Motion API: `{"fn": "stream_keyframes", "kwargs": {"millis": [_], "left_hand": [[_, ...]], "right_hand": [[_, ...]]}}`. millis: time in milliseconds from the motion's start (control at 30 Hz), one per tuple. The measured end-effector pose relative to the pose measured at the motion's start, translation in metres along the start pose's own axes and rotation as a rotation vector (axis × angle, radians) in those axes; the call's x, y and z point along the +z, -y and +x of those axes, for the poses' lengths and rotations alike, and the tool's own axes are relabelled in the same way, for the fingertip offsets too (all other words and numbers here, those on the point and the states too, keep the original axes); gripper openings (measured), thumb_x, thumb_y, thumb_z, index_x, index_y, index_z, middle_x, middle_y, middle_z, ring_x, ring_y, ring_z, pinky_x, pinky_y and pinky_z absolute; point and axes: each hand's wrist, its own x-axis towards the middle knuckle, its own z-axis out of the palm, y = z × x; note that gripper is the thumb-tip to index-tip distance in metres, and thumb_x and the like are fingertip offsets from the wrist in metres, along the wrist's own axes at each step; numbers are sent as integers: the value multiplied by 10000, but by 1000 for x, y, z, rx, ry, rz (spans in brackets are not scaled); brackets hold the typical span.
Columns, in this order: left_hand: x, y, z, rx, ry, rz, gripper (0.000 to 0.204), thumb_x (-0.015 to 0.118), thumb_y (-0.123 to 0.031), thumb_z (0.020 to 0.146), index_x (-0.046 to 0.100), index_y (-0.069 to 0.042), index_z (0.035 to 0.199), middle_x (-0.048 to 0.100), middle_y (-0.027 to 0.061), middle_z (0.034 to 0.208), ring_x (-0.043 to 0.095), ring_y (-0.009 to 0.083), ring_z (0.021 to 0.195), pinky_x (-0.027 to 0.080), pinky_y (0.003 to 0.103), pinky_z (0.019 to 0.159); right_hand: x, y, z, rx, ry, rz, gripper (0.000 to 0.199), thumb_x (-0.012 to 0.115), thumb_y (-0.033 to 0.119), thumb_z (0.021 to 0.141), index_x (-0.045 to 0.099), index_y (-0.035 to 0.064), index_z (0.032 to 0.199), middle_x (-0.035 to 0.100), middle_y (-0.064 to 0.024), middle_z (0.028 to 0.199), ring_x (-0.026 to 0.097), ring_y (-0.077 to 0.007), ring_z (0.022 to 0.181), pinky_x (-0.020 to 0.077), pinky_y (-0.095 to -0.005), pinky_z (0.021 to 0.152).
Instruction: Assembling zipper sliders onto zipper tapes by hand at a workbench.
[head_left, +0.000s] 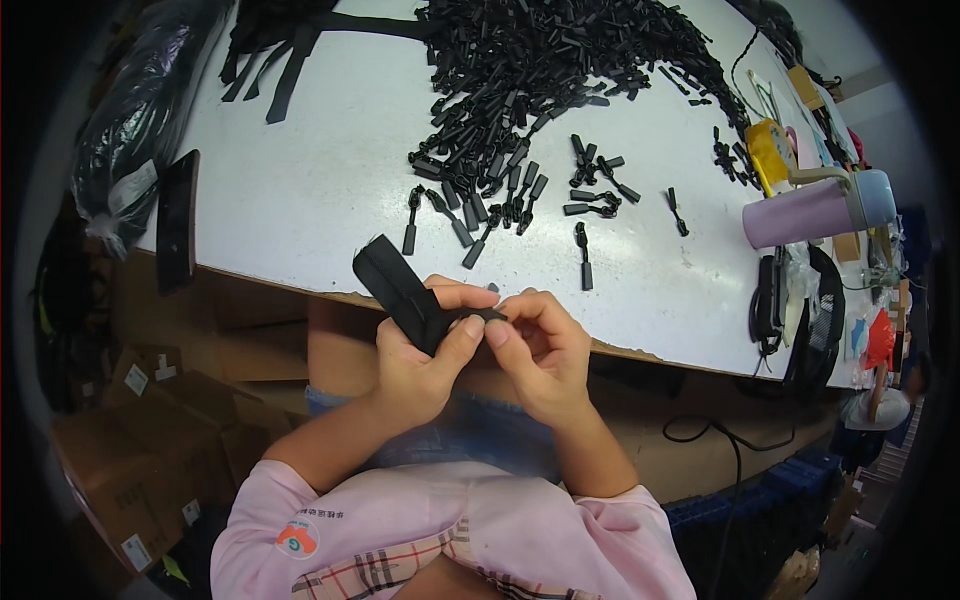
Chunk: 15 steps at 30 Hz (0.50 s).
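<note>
- Left hand [425, 370]: closed on a black band, thumb on top near its narrow end.
- Right hand [548, 360]: thumb and fingertips pinched at that same narrow end, touching the left hand's fingertips.
- Black band [388, 280]: one, folded; held on the near side of the pile of zipper pulls [530, 90], its broad end tilted up over the edge of the desk [330, 180].
- Loose pulls [585, 260]: several, on the near side of the pile, apart from it.
- Black strips [290, 75]: left of the pile.
- Lilac bottle [800, 212]: right of the pile, lying down.
- Step, as judged: working the band's narrow end; fingertips hide whether a pull is there.
- Next move, as judged: calls for a steady left grip while the right draws or straightens that end.
</note>
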Motion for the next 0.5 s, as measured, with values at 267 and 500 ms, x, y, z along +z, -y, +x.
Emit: {"fn": "stream_keyframes", "kwargs": {"millis": [267, 500], "left_hand": [[-4, 6, 0, 129, 59, 36, 155, 506, -91, 800, 505, 18, 911, 453, 54, 831, 364, 23, 476, 286, 140, 405], [-9, -6, 3, -150, 124, -89, 159, 531, -120, 802, 531, -3, 910, 492, 4, 706, 435, 26, 531, 341, 151, 449]], "right_hand": [[-6, 5, 1, 176, 90, 142, 83, 489, 81, 825, 485, -2, 828, 450, 33, 672, 370, -8, 552, 299, -148, 463], [-7, -3, 2, -360, 8, -413, 53, 537, 40, 778, 512, -2, 799, 458, 18, 679, 361, -7, 528, 292, -153, 434]]}}
